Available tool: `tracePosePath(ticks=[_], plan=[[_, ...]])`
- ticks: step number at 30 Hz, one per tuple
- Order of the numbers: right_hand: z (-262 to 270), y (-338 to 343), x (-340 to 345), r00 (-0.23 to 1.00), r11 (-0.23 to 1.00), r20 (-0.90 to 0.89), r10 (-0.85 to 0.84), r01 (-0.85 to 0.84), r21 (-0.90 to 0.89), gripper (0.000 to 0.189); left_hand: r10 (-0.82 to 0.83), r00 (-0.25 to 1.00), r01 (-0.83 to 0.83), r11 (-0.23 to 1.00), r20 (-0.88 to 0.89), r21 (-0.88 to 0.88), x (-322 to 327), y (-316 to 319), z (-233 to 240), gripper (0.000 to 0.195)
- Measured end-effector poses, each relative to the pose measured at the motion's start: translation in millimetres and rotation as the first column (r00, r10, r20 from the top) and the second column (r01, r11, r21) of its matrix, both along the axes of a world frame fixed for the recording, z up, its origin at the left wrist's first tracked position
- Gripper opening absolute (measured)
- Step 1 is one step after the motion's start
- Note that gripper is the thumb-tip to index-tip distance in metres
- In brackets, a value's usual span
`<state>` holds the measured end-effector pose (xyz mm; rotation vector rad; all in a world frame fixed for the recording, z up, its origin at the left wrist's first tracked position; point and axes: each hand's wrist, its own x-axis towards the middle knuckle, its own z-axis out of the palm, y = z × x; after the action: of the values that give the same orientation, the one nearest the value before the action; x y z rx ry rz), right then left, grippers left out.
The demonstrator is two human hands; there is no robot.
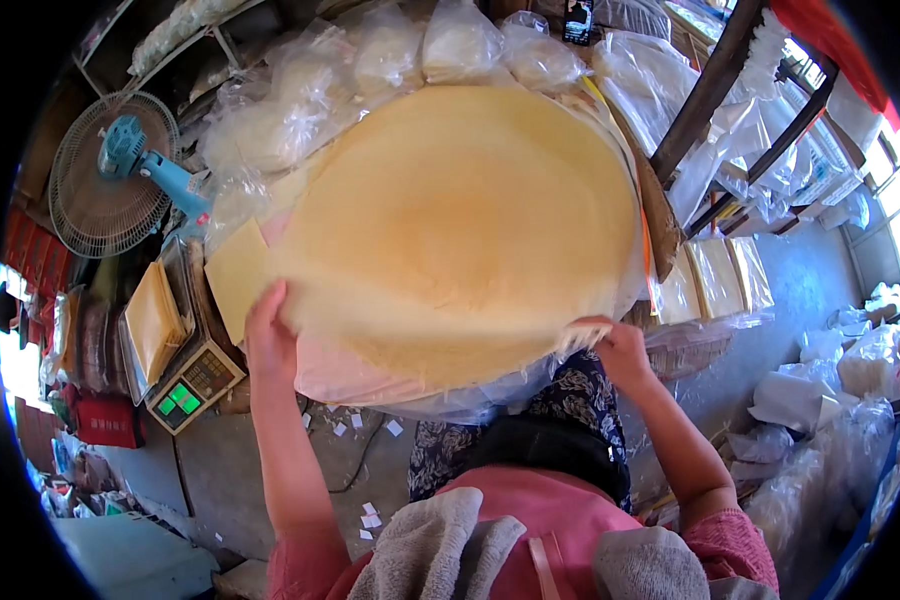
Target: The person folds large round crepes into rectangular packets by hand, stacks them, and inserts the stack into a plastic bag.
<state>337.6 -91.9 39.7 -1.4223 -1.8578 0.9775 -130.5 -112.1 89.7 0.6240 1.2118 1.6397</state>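
A large round, thin yellowish sheet (457,225), darker tan at its middle, lies before me over more round sheets. My left hand (271,330) grips its left edge, thumb up, with the fingers partly hidden under it. My right hand (619,349) pinches the frayed, bunched edge at the right. The near part of the sheet is blurred and looks lifted between both hands. Beneath it, a pink layer (330,371) and clear plastic show at the near edge. A yellow square sheet (238,274) lies left of the round one.
Filled clear plastic bags (461,45) line the far side. At left stand a blue fan (124,146) and a digital scale (195,386) with folded yellow sheets (154,322) beside it. Wrapped packs (716,277) lie right, near a wooden post (709,90). Paper scraps (371,517) dot the floor.
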Motion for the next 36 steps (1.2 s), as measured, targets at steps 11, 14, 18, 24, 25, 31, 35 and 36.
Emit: tracePosePath(ticks=[11,14,18,24,25,31,35,36], plan=[[-28,60,23,0.802,0.907,-0.476,-0.362,0.185,-0.379,0.02,-0.173,-0.152,-0.017,0.985,-0.973,-0.173,93,119,-76,0.058],[-26,54,28,0.897,0.95,-0.344,-0.278,0.203,-0.239,0.021,-0.287,-0.264,-0.108,0.957,-0.921,-0.267,98,129,-90,0.062],[-27,28,19,0.964,0.97,-0.22,-0.146,0.096,-0.222,0.025,-0.371,-0.335,-0.13,0.929,-0.866,-0.347,102,145,-90,0.06],[-30,-37,-102,0.59,0.672,-0.71,-0.386,-0.347,-0.654,0.029,-0.208,-0.073,-0.06,0.977,-0.975,-0.204,69,194,-81,0.055],[-26,-38,-111,0.585,0.629,-0.721,-0.37,-0.413,-0.658,0.03,-0.134,0.026,-0.053,0.989,-0.991,-0.135,74,191,-78,0.056],[-13,31,-38,0.988,0.976,-0.12,0.098,-0.12,-0.183,0.028,-0.158,0.173,-0.058,0.984,-0.972,-0.17,109,115,-97,0.076],[-3,112,-30,0.956,0.957,0.158,-0.246,0.214,0.195,0.03,-0.143,0.015,-0.11,0.984,-0.99,-0.143,127,97,-91,0.085],[-3,126,-29,0.955,0.956,0.161,-0.248,0.214,0.203,0.03,-0.243,-0.102,-0.142,0.963,-0.965,-0.228,132,96,-85,0.086]])
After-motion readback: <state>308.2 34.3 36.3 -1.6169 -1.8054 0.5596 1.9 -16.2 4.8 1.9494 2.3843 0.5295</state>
